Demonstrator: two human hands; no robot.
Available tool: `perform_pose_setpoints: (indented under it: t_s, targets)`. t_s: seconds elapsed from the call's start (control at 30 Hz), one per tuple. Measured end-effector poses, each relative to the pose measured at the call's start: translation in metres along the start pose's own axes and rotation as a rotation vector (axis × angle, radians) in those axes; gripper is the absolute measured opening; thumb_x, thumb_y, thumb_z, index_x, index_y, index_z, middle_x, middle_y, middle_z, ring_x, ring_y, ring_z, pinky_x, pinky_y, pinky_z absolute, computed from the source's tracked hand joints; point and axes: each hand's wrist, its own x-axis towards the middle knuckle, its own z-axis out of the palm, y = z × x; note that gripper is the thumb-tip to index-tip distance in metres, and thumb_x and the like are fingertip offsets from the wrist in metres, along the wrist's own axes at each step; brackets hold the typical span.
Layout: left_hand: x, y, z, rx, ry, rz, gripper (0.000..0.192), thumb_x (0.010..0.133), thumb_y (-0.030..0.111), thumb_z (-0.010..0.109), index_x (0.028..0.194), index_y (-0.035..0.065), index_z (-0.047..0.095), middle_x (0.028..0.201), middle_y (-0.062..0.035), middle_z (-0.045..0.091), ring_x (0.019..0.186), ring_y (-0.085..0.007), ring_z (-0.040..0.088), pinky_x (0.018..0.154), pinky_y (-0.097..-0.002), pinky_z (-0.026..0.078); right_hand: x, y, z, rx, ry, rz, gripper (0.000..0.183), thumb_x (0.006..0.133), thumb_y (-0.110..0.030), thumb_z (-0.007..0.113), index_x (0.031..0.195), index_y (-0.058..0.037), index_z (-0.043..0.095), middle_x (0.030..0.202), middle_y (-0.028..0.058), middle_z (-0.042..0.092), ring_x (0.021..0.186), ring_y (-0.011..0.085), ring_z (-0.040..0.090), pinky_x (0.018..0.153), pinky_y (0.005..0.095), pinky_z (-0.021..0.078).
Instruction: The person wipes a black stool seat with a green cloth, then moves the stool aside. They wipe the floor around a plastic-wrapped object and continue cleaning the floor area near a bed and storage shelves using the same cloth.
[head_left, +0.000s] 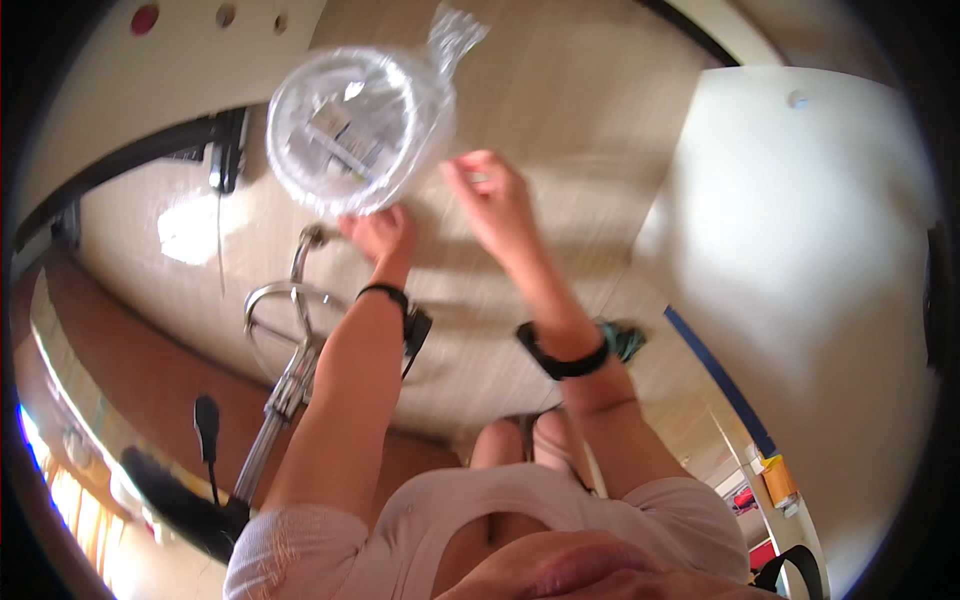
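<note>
A round package (352, 135), wrapped in clear plastic film, is up in front of me. The film gathers into a twisted tail (454, 37) at its upper right. Through the wrapping I see pale contents and a label (345, 139) with print. My left hand (382, 231) grips the package at its lower edge, its fingers partly hidden beneath the rim. Just right of the package is my right hand (491, 195), apart from it, with thumb and fingers curled towards each other. Blur hides whether something small sits between those fingertips.
A chrome stand with a ring (296, 300) rises left of my left forearm. White panels with holes stand at upper left (187, 60) and right (787, 187). A teal item (624, 339) lies beyond my right wrist. A blue strip (720, 379) edges the right side.
</note>
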Motion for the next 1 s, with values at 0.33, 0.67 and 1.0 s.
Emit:
perform_pose_setpoints:
  t_s: [0.33,0.67,1.0]
  targets:
    - [-0.003,-0.011,0.016,-0.044,0.089,-0.037,0.066,0.092,0.047,0.047,0.146,0.0103,0.054,0.153,-0.0228,0.048,0.143,-0.0500,0.032,0.124,-0.0577,0.015,0.044,-0.025,0.066,-0.300,0.074,-0.124,0.028,0.081,-0.020,0.076,0.085,0.0062,0.066,0.089,0.0279,0.066,0.079,0.0444,0.067,0.071,0.0494,0.0550]
    - [-0.005,-0.002,-0.010,-0.191,0.297,0.066,0.069,0.082,0.023,0.060,0.145,-0.0015,0.045,0.162,-0.0209,0.033,0.152,-0.0382,0.025,0.125,-0.0522,0.018,0.025,-0.011,-0.088,-0.086,0.275,0.134,0.025,0.088,-0.023,0.070,0.076,-0.0009,0.067,0.071,0.0087,0.067,0.061,0.0146,0.062,0.057,0.0349,0.0493]
    - [-0.003,-0.001,-0.011,-0.206,0.318,0.033,0.068,0.084,0.023,0.055,0.147,0.0021,0.042,0.163,-0.0197,0.030,0.154,-0.0380,0.022,0.125,-0.0547,0.017,0.013,0.007,-0.160,0.451,0.711,0.241,0.045,0.097,-0.025,0.066,0.121,0.0095,0.049,0.119,0.0219,0.057,0.092,0.0343,0.071,0.084,0.0418,0.0640]
